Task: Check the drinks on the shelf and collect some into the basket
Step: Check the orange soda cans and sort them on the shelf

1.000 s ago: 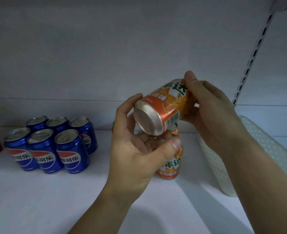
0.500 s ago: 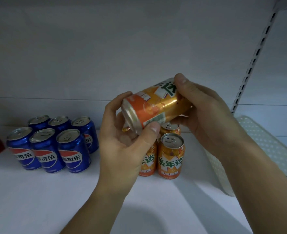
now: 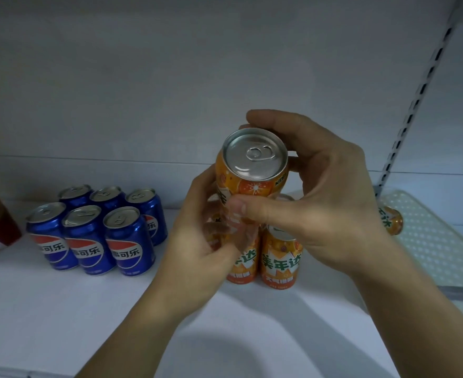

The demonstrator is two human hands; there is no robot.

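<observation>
Gripping an orange can (image 3: pixel 255 170) with both hands, you hold it upright above the shelf (image 3: pixel 61 309), lid toward you. Your right hand (image 3: pixel 320 203) wraps its back and side, thumb across the front; your left hand (image 3: pixel 197 241) clasps it from below. Standing orange cans (image 3: pixel 280 257) sit beneath. Six blue cans (image 3: pixel 88 236) cluster toward the shelf's left end. At its right end, a white basket (image 3: pixel 437 241) holds one orange can (image 3: pixel 390 218) lying down.

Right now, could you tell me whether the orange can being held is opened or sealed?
Sealed: the held orange can shows its pull tab lying flat on an unbroken lid.
</observation>
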